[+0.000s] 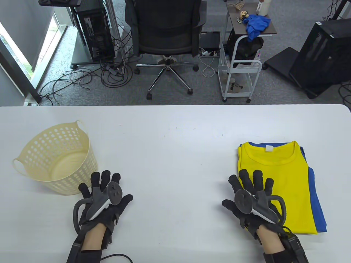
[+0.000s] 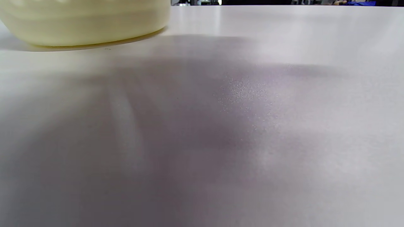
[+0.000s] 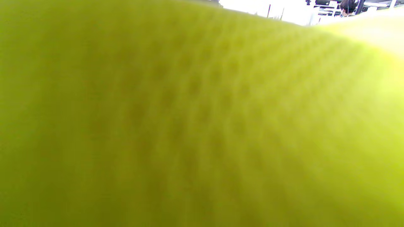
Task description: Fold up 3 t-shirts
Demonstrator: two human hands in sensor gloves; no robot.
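A folded yellow t-shirt lies on top of a folded blue t-shirt at the right of the white table. My right hand rests flat, fingers spread, on the yellow shirt's left edge. The right wrist view is filled with blurred yellow fabric. My left hand lies flat and open on the bare table, just right of a cream perforated basket. The basket looks empty. The left wrist view shows the tabletop and the basket's base; no fingers show there.
Beyond the table's far edge stand an office chair, a white cart with a blue cloth on top, and computer towers.
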